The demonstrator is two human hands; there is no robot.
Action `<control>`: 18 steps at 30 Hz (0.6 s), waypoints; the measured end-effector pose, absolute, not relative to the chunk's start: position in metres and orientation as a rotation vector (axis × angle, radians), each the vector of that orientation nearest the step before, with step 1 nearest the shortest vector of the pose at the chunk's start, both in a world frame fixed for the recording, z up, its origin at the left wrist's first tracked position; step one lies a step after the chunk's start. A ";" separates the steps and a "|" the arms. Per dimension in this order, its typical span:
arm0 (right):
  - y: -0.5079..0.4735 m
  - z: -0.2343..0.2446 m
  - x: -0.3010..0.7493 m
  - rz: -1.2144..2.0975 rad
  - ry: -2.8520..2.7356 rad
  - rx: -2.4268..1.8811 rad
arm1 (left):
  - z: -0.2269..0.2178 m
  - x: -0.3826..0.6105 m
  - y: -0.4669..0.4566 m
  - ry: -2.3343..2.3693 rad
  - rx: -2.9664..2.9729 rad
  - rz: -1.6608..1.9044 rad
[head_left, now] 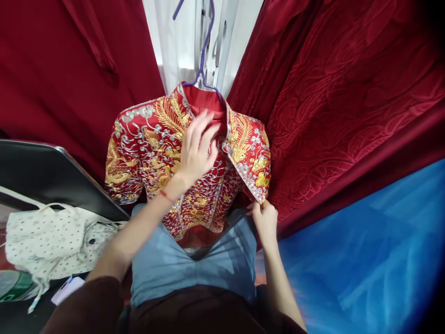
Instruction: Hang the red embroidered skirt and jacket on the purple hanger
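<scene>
A red jacket (198,197), embroidered in gold and silver, hangs on a purple hanger (202,60) in front of me. Its stand-up collar is open and the plain red lining shows inside. My left hand (199,150) is over the upper chest just below the collar, fingers bent and apart, slightly blurred, with nothing visible in them. Low on the right side, my right hand (266,220) pinches the lower corner of a silver-trimmed edge and holds it out to the right. My fingertips hide part of that corner.
Dark red curtains (330,102) hang on both sides, with white cloth and metal uprights (222,41) between them. At left are a black chair back (52,171), a dotted white bag (45,236) and a green-labelled bottle (21,285). Blue sheeting (365,260) spreads at lower right.
</scene>
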State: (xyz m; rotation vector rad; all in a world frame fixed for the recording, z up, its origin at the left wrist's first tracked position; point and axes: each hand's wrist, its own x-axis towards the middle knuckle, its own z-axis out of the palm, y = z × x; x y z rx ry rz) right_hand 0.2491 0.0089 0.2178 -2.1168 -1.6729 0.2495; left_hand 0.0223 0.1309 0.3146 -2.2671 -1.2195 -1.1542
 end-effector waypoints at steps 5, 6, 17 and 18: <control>0.005 0.206 0.236 0.592 -1.002 -1.695 | 0.196 0.037 0.098 -1.243 -2.584 -0.871; 0.003 0.205 0.233 0.597 -0.952 -1.648 | 0.185 0.040 0.102 -1.246 -2.627 -0.824; -0.066 0.265 0.302 -0.134 -1.526 -1.892 | 0.181 0.033 0.174 -1.339 -2.699 -0.879; -0.066 0.267 0.302 -0.210 -1.495 -1.914 | 0.180 0.035 0.173 -1.343 -2.692 -0.886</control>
